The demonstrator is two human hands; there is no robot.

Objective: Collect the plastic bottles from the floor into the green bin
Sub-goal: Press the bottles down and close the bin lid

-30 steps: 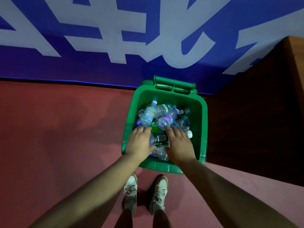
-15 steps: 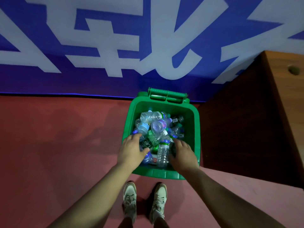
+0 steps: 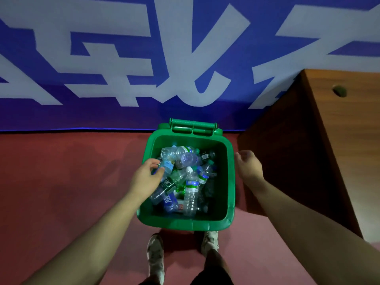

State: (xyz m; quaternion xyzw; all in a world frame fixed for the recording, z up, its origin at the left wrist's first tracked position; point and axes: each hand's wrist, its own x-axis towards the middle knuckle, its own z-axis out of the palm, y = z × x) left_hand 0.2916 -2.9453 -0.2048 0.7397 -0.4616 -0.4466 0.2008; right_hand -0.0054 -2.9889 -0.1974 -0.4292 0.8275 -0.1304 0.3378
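Note:
The green bin stands on the red floor just in front of my feet, its lid hanging behind it. Several clear plastic bottles with blue and green labels are piled inside, filling it well below the rim. My left hand hovers over the bin's left edge above the pile, fingers loosely curled and holding nothing. My right hand is outside the bin, beside its right rim, relaxed and empty.
A brown wooden cabinet stands close to the bin's right side. A blue wall banner with large white lettering runs behind the bin. Red floor stretches to the left. My shoes stand right below the bin.
Both hands have lifted off the bottles and drawn apart. The right hand moved out over the right rim; the left stays over the left edge. The view pulled back.

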